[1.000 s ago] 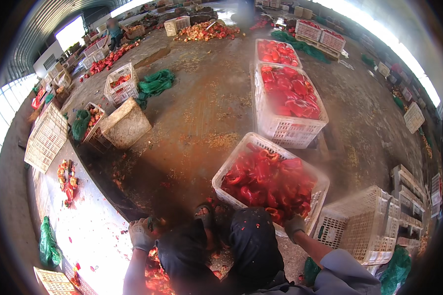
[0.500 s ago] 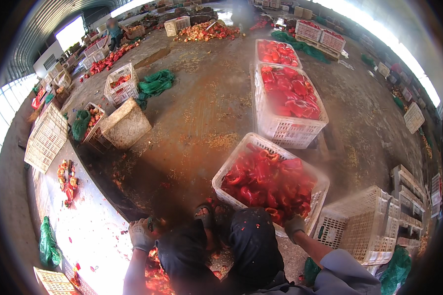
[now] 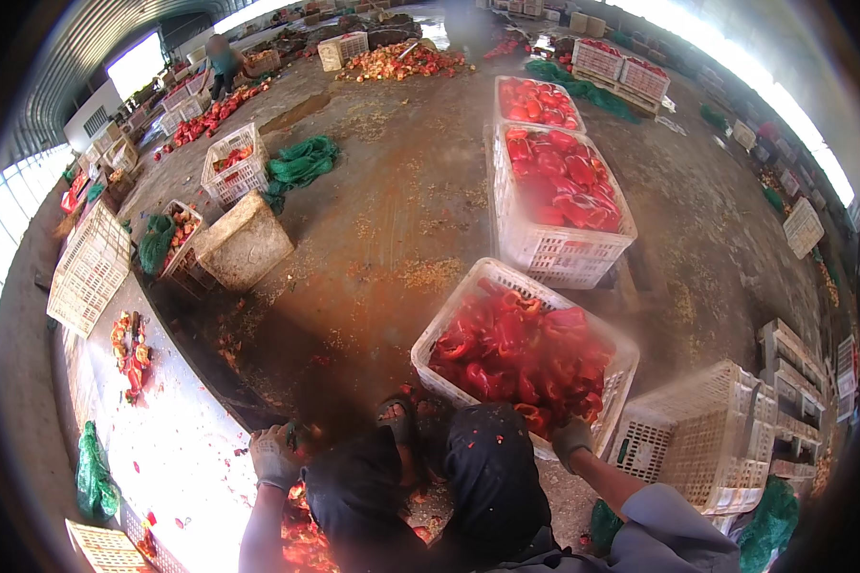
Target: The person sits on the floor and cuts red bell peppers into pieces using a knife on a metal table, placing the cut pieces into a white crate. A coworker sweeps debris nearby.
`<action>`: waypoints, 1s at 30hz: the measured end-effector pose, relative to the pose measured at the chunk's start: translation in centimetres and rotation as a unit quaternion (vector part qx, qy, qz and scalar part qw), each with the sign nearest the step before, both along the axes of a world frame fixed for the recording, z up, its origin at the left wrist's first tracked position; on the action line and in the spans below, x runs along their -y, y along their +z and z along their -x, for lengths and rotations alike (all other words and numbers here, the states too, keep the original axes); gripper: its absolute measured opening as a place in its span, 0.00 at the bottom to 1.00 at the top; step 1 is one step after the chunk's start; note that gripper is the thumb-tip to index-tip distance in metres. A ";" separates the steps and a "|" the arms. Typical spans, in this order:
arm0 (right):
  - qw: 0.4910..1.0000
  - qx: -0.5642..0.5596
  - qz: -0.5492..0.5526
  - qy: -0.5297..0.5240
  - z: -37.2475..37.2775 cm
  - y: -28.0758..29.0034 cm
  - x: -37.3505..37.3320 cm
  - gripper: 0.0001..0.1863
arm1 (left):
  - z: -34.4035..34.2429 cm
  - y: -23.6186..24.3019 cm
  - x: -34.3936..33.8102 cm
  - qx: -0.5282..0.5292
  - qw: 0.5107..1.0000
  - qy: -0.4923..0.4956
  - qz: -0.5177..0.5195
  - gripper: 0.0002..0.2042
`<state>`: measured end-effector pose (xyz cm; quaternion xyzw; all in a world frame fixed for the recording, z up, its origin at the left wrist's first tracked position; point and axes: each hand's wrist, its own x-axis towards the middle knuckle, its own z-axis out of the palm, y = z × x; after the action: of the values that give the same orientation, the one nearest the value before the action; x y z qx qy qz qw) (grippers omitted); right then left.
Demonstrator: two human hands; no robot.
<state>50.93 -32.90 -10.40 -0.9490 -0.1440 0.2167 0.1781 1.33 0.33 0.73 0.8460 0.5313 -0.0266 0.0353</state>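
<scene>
My left hand (image 3: 273, 456), gloved, has curled fingers at the edge of the bright metal table (image 3: 182, 382), which holds scraps of red pepper (image 3: 134, 372); a small dark thing is beside its fingertips, too unclear to name. My right hand (image 3: 571, 441), also gloved, grips the near rim of a white crate (image 3: 621, 382) full of cut red peppers (image 3: 506, 358). My dark-trousered knees and sandalled feet are between the hands, with pepper scraps lying below.
Stacked pepper crates (image 3: 564, 248) stand ahead, an empty crate (image 3: 698, 430) at right. A stained box (image 3: 244, 239), tilted crate (image 3: 86, 267) and green nets (image 3: 301, 167) lie left. A person (image 3: 222, 72) works at pepper heaps farther back.
</scene>
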 end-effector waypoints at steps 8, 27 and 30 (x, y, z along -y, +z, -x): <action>1.000 -0.004 0.000 0.014 0.0 0.8 -0.2 0.22 | 0.1 0.2 0.1 0.003 1.000 0.000 0.010 0.24; 1.000 0.018 0.004 0.018 -0.3 -1.6 0.0 0.22 | 0.2 1.0 0.1 -0.022 0.999 -0.001 0.026 0.19; 0.999 0.017 0.027 0.013 -0.8 -1.4 0.6 0.23 | -1.6 1.4 -0.5 -0.073 0.996 -0.010 0.060 0.18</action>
<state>51.77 -33.48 -11.81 -0.9550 -0.1534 0.2068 0.1470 2.93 0.81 2.12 0.8435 0.5215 -0.1202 0.0465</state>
